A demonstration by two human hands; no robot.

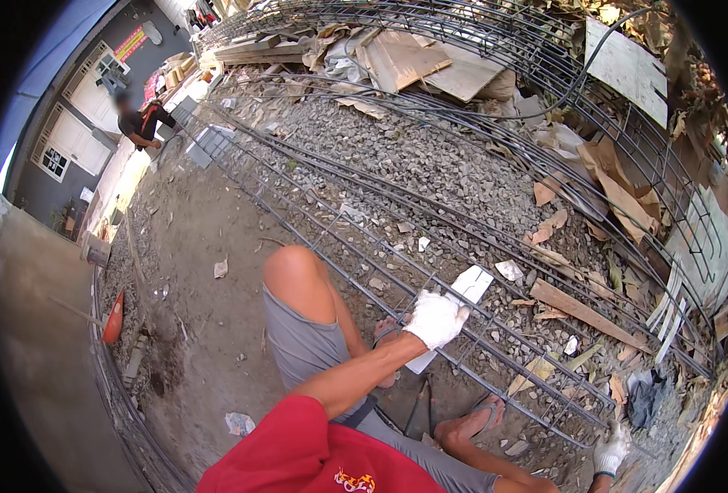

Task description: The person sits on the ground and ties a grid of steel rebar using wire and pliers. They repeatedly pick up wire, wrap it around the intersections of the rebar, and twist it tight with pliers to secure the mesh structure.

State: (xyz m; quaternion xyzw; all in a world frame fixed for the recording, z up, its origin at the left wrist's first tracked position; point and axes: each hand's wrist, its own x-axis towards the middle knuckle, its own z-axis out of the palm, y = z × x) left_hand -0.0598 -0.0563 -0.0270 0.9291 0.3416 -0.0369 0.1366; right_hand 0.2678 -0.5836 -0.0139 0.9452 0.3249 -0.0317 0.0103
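A long, narrow rebar cage point(343, 234) of steel bars and stirrups runs diagonally across the ground in front of me. My left hand point(436, 320), in a white knitted glove, is closed on its bars near the middle of the near half. Under the cage there, a pale flat board point(472, 284) lies crosswise, partly covered by that hand. My right hand point(612, 451), also gloved in white, is beside the near end of the cage at lower right. Its fingers look curled, and a thin dark rod or wire shows beside it; what it grips is unclear.
Loose rebar point(364, 177) and gravel point(429, 156) lie beyond the cage. Another cage point(626, 135), plywood sheets point(401, 62) and a wooden plank point(585, 314) are at the right and back. A person point(138, 123) sits near the far end. An orange-red tool blade point(113, 319) lies left.
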